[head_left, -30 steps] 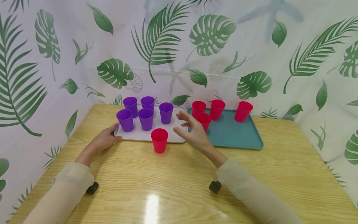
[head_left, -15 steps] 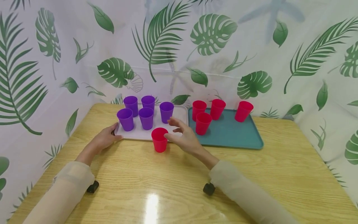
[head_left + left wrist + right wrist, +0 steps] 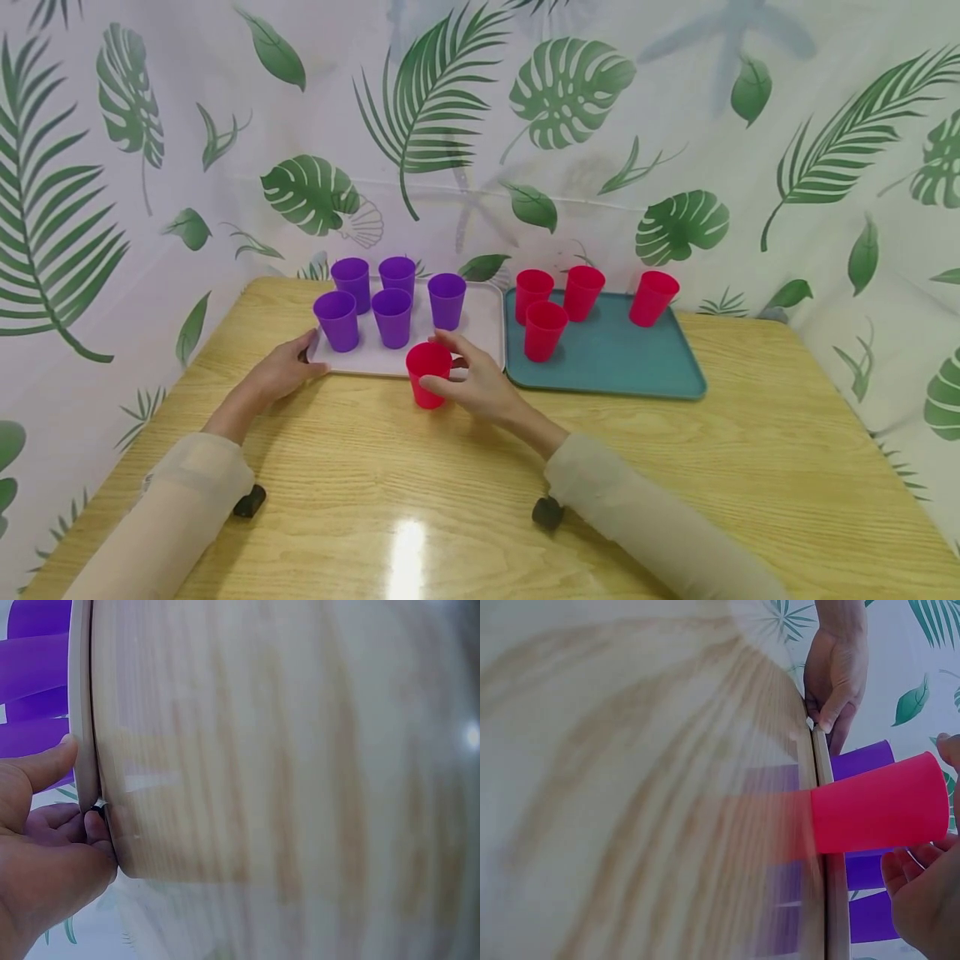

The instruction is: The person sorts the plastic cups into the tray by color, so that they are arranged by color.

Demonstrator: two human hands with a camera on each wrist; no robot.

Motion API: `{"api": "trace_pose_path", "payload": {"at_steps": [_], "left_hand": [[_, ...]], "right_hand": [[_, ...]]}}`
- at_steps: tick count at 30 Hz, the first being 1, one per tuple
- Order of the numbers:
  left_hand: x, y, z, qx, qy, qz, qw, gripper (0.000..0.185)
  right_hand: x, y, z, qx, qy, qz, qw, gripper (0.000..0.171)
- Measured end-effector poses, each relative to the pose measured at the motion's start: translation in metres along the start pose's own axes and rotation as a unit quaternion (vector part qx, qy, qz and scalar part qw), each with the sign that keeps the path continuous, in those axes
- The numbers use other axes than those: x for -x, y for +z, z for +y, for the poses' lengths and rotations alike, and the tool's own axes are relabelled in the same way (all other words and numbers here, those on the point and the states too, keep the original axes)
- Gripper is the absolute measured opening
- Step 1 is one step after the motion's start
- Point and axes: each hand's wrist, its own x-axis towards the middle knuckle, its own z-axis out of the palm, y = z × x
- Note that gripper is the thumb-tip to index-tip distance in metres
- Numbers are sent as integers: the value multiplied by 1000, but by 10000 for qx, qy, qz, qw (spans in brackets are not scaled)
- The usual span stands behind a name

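A leaf-print curtain backs your wooden table [image 3: 465, 500]. At the left, your left hand [image 3: 279, 375] grips the near-left corner of the white tray [image 3: 480, 333], thumb on top and fingers curled under the rim; five purple cups [image 3: 392, 317] stand on it. Just in front of that tray, on the table, stands the lone red cup [image 3: 427, 375], and your right hand [image 3: 480, 387] curls its fingers around it. To the right, the teal tray [image 3: 622, 358] carries four red cups [image 3: 543, 330].
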Motion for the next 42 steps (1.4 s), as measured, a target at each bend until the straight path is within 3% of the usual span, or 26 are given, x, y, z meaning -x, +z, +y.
{"api": "trace_pose_path", "payload": {"at_steps": [29, 36, 42], "left_hand": [[0, 1, 0, -6, 35, 16, 10000, 80], [0, 0, -2, -18, 87, 5, 10000, 80], [0, 1, 0, -115, 97, 25, 9999, 79]], "right_hand": [[-2, 11, 6, -136, -297, 11, 9995, 71], [4, 11, -15, 135, -774, 7, 9969, 67], [6, -6, -48, 296, -1105, 55, 9934, 66]]}}
